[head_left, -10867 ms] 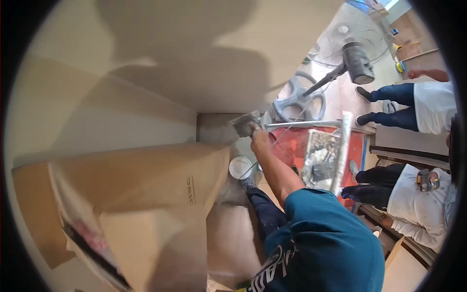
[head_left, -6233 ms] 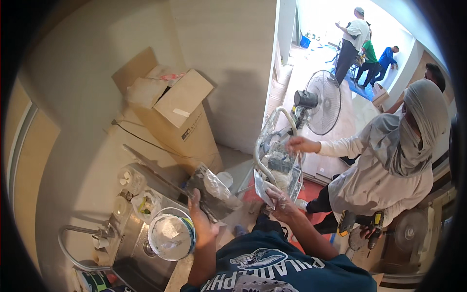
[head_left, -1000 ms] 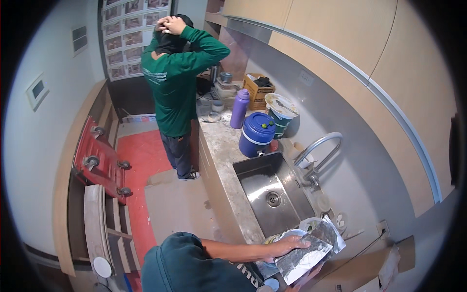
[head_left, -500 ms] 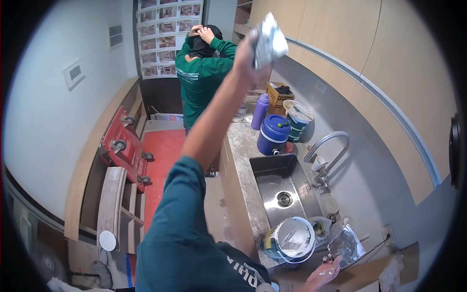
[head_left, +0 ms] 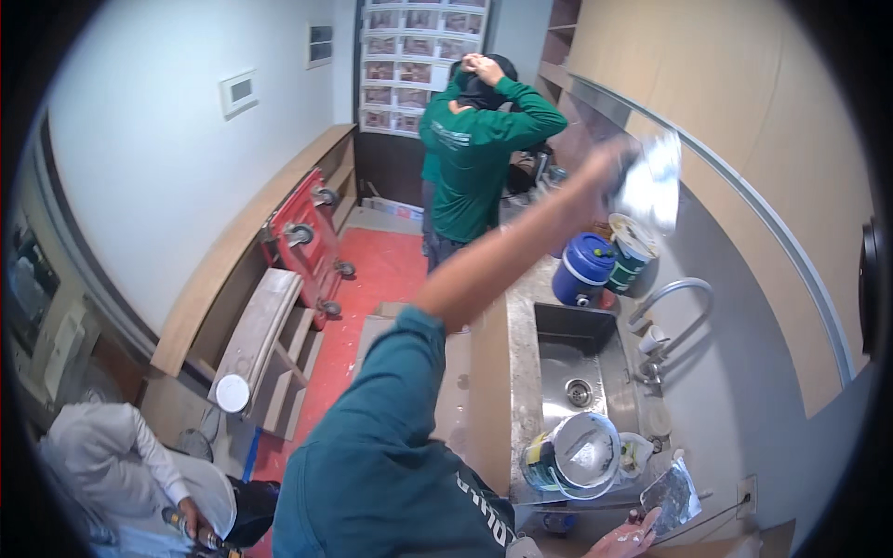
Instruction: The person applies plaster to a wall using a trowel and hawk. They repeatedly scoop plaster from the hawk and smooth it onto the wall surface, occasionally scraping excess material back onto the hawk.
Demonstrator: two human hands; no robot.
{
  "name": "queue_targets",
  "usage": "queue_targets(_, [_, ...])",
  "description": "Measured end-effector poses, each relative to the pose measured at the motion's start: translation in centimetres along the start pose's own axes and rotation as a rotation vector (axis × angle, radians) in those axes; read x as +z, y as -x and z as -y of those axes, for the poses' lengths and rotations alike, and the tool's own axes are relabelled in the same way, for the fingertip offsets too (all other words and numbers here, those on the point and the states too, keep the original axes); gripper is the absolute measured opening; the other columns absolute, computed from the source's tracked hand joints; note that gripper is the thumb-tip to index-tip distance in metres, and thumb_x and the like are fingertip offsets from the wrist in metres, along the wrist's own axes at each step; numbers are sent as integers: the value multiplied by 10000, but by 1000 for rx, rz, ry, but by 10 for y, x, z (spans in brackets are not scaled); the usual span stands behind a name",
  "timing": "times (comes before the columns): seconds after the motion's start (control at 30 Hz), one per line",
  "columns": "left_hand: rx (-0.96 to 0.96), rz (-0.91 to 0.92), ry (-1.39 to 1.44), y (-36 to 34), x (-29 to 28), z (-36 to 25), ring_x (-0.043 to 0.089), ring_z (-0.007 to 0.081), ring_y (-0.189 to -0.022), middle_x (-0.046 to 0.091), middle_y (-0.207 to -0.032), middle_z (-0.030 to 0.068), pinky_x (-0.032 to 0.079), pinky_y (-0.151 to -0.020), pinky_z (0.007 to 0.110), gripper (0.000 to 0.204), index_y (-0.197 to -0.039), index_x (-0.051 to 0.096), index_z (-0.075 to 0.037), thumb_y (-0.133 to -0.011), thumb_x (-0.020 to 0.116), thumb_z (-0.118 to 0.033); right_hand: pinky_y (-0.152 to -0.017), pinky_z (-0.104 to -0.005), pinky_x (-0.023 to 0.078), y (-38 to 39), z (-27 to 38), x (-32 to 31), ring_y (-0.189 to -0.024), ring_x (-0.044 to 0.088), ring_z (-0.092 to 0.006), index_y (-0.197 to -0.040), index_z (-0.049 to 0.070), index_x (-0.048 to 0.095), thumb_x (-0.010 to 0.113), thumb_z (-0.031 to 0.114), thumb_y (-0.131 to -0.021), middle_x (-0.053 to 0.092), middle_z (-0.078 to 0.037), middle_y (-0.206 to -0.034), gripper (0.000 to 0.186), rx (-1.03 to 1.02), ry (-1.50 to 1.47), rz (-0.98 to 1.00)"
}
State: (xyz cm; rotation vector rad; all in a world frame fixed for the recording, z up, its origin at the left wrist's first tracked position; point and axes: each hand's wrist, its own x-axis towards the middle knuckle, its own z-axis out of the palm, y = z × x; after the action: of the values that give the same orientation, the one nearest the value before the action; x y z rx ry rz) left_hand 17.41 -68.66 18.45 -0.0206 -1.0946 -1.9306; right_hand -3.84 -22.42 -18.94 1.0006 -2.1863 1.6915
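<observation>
My left arm stretches up and forward, and my left hand (head_left: pixel 605 170) is closed around a flat putty blade (head_left: pixel 654 181) coated with white. Motion smears both the hand and the blade. Low at the right, my right hand (head_left: pixel 628 537) has white smears on its fingers and is closed at the edge of a flat metal plate (head_left: pixel 672 493) marked with white. Part of this grip is hidden. Beside the plate, at the counter's near end, stands a bucket (head_left: pixel 539 468) with white paste (head_left: pixel 593 454) inside.
A steel sink (head_left: pixel 558 391) with a curved faucet (head_left: pixel 684 288) lies beyond the bucket. Behind it are a blue jug (head_left: pixel 584 270) and a lidded pail (head_left: pixel 633 253). A co-worker in green (head_left: pixel 470 177) stands ahead; another person (head_left: pixel 139 465) is lower left. A red cart (head_left: pixel 312 246) leans left.
My view has swung left. My left hand has moved right and lower in the picture with the putty blade. A person in light clothing has come into view at the lower left.
</observation>
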Motion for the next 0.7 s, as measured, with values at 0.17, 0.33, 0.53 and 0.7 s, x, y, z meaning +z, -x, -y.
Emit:
queue_targets(0.17, [-426, -80, 159, 166, -58, 181, 705, 177, -762, 700, -986, 99, 608, -664, 338, 369, -1188, 579, -31, -946, 591, -309, -975, -417, 400, -31, -7, 14, -1198, 476, -276, -1219, -30, 617, 564, 207, -948, 528, -137, -1223, 363, 183, -289, -38])
queue_targets(0.33, [-641, -362, 506, 268, -98, 263, 710, 194, -853, 700, -1027, 112, 605, -765, 355, 327, -1191, 585, -21, -966, 573, -259, -874, -393, 442, -31, -24, 17, -1073, 523, -245, -1260, -48, 585, 561, 245, -969, 533, -116, -1063, 413, 303, -460, -91])
queue_targets(0.53, [-630, -500, 272, 268, -98, 209, 702, 197, -858, 699, -993, 86, 594, -802, 377, 360, -1186, 596, -57, -936, 631, -314, -919, -448, 446, -6, 0, -2, -1033, 552, -320, -1313, 29, 562, 509, 237, -970, 564, -194, -1067, 405, 275, -60, -58])
queue_targets(0.7, [-619, -348, 175, 238, -78, 188, 684, 199, -894, 675, -1044, 99, 587, -785, 372, 337, -1213, 573, -39, -968, 556, -269, -668, -368, 486, -14, 80, 3, -785, 593, -198, -1067, 17, 642, 641, 94, -894, 615, -27, -862, 189, 267, 236, -104])
